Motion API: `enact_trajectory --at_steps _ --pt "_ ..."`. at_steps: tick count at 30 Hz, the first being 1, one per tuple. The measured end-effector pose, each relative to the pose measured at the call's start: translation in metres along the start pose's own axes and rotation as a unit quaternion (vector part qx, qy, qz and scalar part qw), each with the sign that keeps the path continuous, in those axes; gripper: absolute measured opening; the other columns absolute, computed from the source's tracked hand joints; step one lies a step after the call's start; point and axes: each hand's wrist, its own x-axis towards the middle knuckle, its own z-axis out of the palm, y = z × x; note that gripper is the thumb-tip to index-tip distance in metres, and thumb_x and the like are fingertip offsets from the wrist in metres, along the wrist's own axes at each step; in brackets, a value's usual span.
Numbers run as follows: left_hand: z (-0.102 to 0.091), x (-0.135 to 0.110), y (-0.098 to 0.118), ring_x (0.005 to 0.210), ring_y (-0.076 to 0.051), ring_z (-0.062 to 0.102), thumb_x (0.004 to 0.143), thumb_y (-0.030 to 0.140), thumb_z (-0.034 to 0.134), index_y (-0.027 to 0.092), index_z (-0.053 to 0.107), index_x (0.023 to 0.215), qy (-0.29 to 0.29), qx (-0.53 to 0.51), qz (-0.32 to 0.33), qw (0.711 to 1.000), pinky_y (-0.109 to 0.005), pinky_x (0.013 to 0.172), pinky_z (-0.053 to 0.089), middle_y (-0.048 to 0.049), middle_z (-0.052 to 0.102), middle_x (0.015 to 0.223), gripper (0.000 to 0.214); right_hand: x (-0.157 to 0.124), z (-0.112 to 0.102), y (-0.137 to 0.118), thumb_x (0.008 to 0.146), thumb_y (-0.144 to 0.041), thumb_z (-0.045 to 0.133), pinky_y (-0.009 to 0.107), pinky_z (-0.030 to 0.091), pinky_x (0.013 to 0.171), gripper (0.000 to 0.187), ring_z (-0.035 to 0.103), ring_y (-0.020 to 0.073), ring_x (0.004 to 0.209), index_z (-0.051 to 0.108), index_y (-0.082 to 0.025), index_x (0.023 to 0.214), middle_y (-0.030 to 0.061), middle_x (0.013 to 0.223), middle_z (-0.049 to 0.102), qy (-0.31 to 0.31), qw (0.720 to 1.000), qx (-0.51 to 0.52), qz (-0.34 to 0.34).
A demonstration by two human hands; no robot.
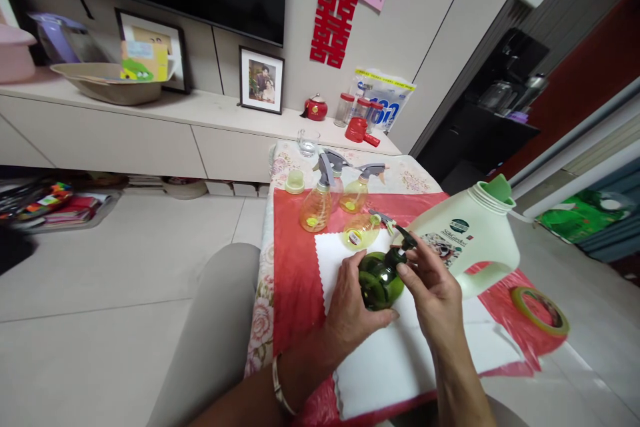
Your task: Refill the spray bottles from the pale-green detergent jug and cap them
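My left hand [353,310] is wrapped round a small dark green spray bottle [380,277] held above a white cloth [400,353]. My right hand [433,287] pinches the bottle's black pump head [404,245] at the neck. Just behind lies a yellow spray bottle [361,230] on its side. Two more yellow spray bottles [317,203] stand upright farther back. A large pale green detergent jug [470,233] stands to the right, its spout uncapped.
A small table with a red cover [293,267] carries everything. On it are a pale green cap [295,181], a glass [307,142] and a tape roll [540,310]. A low cabinet [150,133] with photo frames stands behind. My knee [220,320] is at the left.
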Motion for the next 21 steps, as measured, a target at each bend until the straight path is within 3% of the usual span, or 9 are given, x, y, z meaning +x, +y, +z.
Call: enact_trajectory --at_steps 9,15,21 --pt "0.002 -0.001 -0.001 0.129 -0.033 0.048 0.05 0.014 0.086 0.024 0.035 0.136 0.021 0.002 0.015 1.0 -0.051 0.111 0.04 -0.0097 0.05 0.131 0.1 0.001 0.008 -0.005 0.074 -0.042 0.082 0.029 0.053 0.085 0.073 0.058 0.0142 0.093 0.058 -0.023 0.14 0.005 0.105 0.06 0.017 0.999 -0.028 -0.042" --pt "0.001 -0.001 0.001 0.127 -0.033 0.049 0.052 0.015 0.086 0.022 0.036 0.135 0.022 0.007 0.021 1.0 -0.052 0.11 0.04 -0.0109 0.05 0.131 0.098 -0.003 0.006 -0.008 0.079 -0.041 0.078 0.039 0.051 0.099 0.08 0.056 0.0228 0.119 0.046 -0.026 0.15 0.01 0.132 0.056 -0.028 0.999 0.007 -0.026" --pt "0.001 -0.001 0.0 0.126 -0.033 0.05 0.049 0.015 0.088 0.025 0.037 0.136 0.012 0.006 0.019 1.0 -0.052 0.108 0.043 -0.0089 0.051 0.13 0.101 -0.002 0.012 -0.005 0.079 -0.039 0.079 0.041 0.052 0.097 0.086 0.061 0.0226 0.111 0.039 -0.024 0.154 0.008 0.111 0.062 -0.021 0.998 0.063 -0.019"
